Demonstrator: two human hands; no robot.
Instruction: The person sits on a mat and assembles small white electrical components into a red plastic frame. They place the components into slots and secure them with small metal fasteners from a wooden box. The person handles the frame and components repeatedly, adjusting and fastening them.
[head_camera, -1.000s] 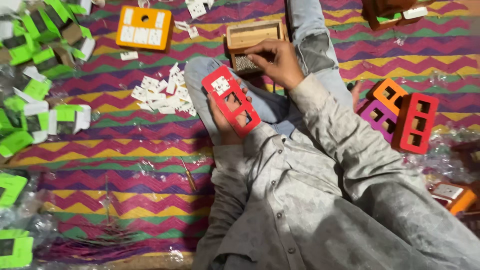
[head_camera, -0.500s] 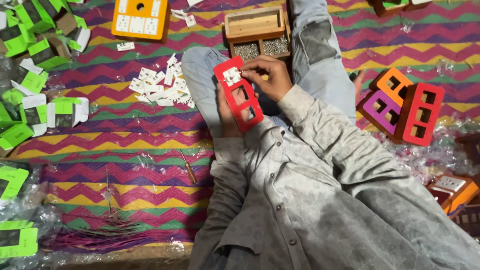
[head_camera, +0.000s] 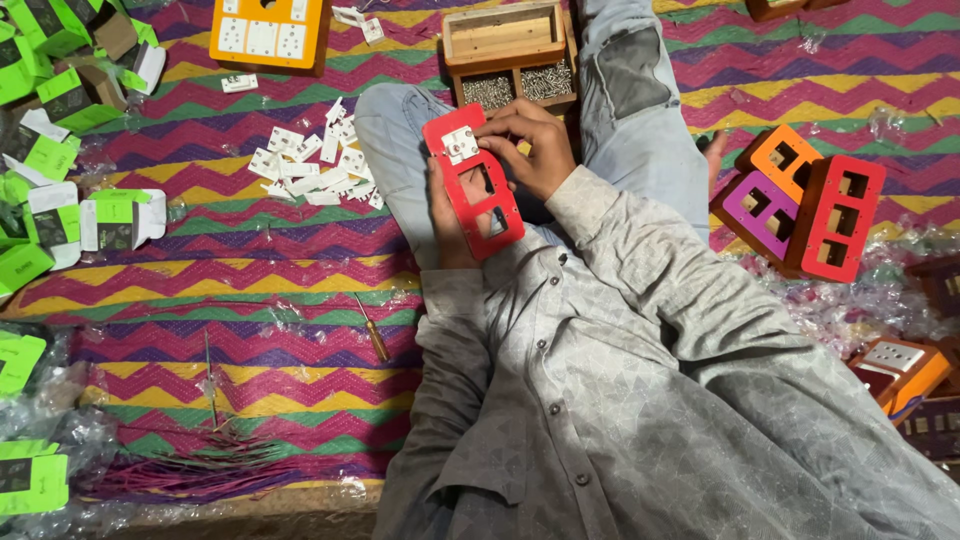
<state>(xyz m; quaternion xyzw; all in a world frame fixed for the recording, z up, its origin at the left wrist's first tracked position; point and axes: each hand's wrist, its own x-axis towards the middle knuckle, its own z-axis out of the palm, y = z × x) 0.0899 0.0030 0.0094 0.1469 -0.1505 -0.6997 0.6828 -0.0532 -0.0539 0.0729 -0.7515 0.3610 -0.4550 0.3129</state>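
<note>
A: Entry, head view. I log the left hand (head_camera: 447, 215) under a red plate (head_camera: 473, 182) with three square cut-outs, fingers curled up around its left edge, clamped on it. The plate rests tilted over the person's lap.

B: And the right hand (head_camera: 533, 148)?

A: I note it at the plate's upper right edge, fingertips bunched and pressing against the plate beside a small white socket piece (head_camera: 460, 144) seated in the top cut-out. I cannot tell whether the fingers pinch anything small between them.

B: What lies around the grip?

A: Just above the right hand, a wooden tray (head_camera: 506, 45); its near compartments hold small metal screws (head_camera: 518, 86). Left of the grip, near the knee, a loose heap of white socket pieces (head_camera: 312, 164) on the zigzag mat (head_camera: 250, 300). Further up and left, an orange plate (head_camera: 265, 32) already fitted with white pieces. Well to the right of the grip, a stack of orange, purple and red plates (head_camera: 800, 205). Below and left, a screwdriver (head_camera: 373, 330) lies on the mat, apart from both hands. Green cartons (head_camera: 60, 110) sit at the far left.
</note>
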